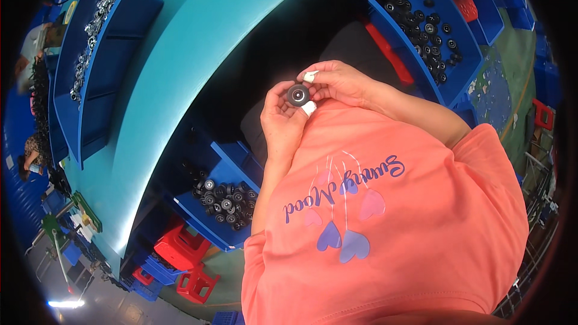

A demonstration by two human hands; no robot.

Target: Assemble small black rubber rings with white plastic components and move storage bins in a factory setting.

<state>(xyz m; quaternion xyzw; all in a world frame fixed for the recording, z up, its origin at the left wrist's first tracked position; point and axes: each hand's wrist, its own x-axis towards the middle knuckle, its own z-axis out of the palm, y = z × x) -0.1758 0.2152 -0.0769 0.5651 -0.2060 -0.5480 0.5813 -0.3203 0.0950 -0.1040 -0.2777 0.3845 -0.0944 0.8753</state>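
Note:
A small black wheel [298, 95] with a pale ring and a light centre is held in front of my chest. My left hand [281, 118] is closed around it, its white-taped thumb against the lower edge. Close by, my right hand [339, 84] is closed too, with thumb and forefinger pinched at the wheel's upper edge and white tape on one digit. Anything between those fingertips is too small or hidden to make out. Beyond my left forearm sits a blue bin [208, 221] of similar wheels. Another blue bin [460, 78] with loose black wheels lies beyond my right hand.
A curved teal tabletop [198, 42] runs along the far side, bearing a blue bin [123, 54] of shiny metal parts. Red stools [182, 247] stand at lower left. A red strip [388, 54] borders the right bin. Other people are partly visible at the edges.

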